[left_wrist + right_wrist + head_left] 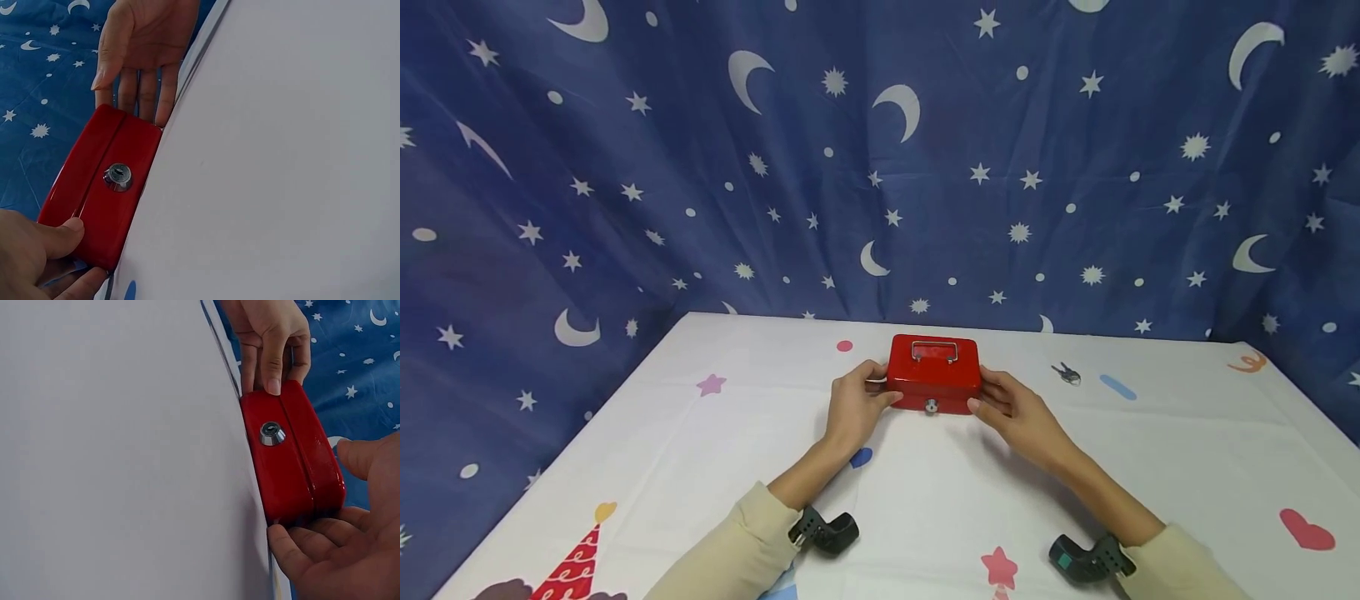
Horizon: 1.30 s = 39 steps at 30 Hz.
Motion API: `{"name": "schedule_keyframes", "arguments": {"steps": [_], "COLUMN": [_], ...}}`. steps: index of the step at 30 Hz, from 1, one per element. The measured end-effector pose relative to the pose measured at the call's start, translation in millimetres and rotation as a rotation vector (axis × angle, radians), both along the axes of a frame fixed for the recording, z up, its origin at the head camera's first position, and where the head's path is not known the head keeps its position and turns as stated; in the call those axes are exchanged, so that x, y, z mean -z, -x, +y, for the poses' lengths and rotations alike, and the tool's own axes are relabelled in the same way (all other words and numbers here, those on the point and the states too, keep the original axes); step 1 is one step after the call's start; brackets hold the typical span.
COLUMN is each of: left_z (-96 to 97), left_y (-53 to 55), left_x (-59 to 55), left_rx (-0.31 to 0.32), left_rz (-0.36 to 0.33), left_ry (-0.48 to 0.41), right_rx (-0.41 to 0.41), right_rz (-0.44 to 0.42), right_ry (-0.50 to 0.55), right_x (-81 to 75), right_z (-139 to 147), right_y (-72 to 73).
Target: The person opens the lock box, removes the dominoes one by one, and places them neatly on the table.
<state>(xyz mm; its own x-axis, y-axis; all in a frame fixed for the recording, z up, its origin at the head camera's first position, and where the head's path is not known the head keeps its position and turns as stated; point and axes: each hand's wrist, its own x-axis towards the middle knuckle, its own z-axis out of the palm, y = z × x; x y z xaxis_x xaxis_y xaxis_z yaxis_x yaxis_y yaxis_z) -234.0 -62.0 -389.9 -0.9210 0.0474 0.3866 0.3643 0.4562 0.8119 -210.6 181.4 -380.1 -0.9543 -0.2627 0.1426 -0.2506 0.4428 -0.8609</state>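
Observation:
A small red cash box (934, 375) sits on the white table, its silver handle (935, 343) folded on the lid. Its round lock (118, 177) faces me, and the lid is down. At the box's left end my left hand (855, 406) grips it, thumb on the front face and fingers round the side. My right hand (1026, 421) is at the opposite end. In the right wrist view its fairly straight fingers (312, 542) touch the box's side, while the thumb stands off the box.
A small bunch of keys (1067, 373) lies on the table to the right of the box. Printed shapes mark the white tablecloth (1195, 450). Behind the table's far edge hangs a blue curtain (820, 192) with moons and stars.

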Motion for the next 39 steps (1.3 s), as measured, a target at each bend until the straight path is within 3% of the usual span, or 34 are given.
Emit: {"name": "schedule_keyframes", "arguments": {"steps": [11,26,39], "left_z": [-1.4,-3.6,-5.0], "left_y": [-11.3,-23.9,-37.6], "left_x": [0.9,-3.4,-5.7], "left_rx": [0.002,-0.004,-0.002], "left_rz": [-0.022,0.001,-0.036], "left_ry": [0.014,0.001,-0.033], "right_rx": [0.019,0.029,0.053], "right_rz": [-0.01,-0.036,-0.026], "right_ry": [-0.021,-0.004,-0.027], "right_x": [1.1,-5.7,-8.9], "right_z": [7,5,7], "right_y": [-8.0,-16.8,-21.6]}}
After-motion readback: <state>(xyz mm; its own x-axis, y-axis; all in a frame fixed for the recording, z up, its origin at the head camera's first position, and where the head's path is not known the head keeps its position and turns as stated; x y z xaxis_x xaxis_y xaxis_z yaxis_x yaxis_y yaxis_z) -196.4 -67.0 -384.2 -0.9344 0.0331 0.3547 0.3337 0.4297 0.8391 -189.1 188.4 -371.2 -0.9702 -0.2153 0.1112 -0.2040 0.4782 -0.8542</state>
